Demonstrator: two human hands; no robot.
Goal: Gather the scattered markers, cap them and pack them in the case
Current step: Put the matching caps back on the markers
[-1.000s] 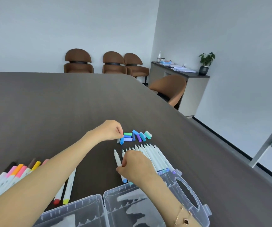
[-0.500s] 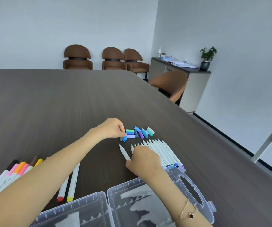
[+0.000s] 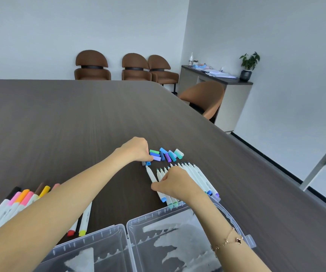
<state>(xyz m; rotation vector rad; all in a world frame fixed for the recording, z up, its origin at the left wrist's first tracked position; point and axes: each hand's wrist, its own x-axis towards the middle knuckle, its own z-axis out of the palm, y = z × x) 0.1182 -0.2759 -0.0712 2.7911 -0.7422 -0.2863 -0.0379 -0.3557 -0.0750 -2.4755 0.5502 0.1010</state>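
Observation:
A pile of loose caps [image 3: 166, 154] in blue, green and purple lies on the dark table [image 3: 79, 118]. My left hand [image 3: 136, 149] reaches over its left end and pinches a blue cap [image 3: 148, 163] against the table. Below it, my right hand [image 3: 175, 182] grips an uncapped white marker [image 3: 152, 176] whose tip points at that cap. A row of uncapped white markers [image 3: 195, 176] lies under and to the right of my right hand. The clear plastic case [image 3: 154, 218] stands open at the near edge.
Several capped markers [image 3: 20, 199] in pink, orange, yellow and brown lie at the left, partly under my left forearm; two more markers [image 3: 81, 222] lie beside the case. Brown chairs [image 3: 134, 67] and a sideboard [image 3: 235, 89] with a plant stand beyond the table.
My right hand has lifted one marker out of the row and swung its tip up and left toward the caps. My left hand has settled on the blue cap.

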